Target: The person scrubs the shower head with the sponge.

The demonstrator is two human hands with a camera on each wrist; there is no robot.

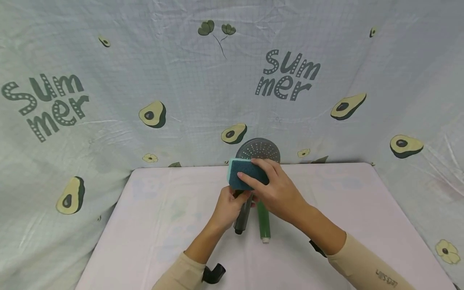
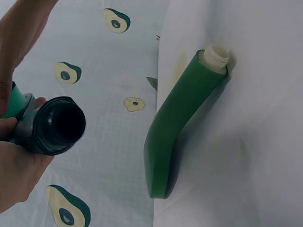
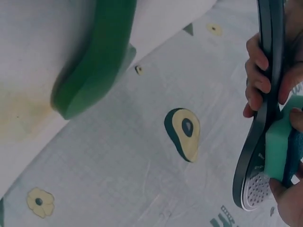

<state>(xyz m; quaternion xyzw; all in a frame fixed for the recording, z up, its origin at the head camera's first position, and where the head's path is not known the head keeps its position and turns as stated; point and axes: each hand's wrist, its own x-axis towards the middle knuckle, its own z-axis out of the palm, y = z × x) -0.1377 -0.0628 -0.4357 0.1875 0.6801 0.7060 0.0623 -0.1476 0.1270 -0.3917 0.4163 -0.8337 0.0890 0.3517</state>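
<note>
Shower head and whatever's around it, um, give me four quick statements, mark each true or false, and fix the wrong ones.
1. The left hand grips the dark shower head, while the right hand holds a sponge. True.
2. The sponge is plain red. False: it is light teal with a darker pad.
3. The green object has a pale end. True.
4. The green object is in the left hand. False: it lies on the table.

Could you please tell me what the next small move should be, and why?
Perhaps the right hand should slide the sponge across the shower head: many nozzle holes show uncovered beyond it, while the left hand grips the handle.
</note>
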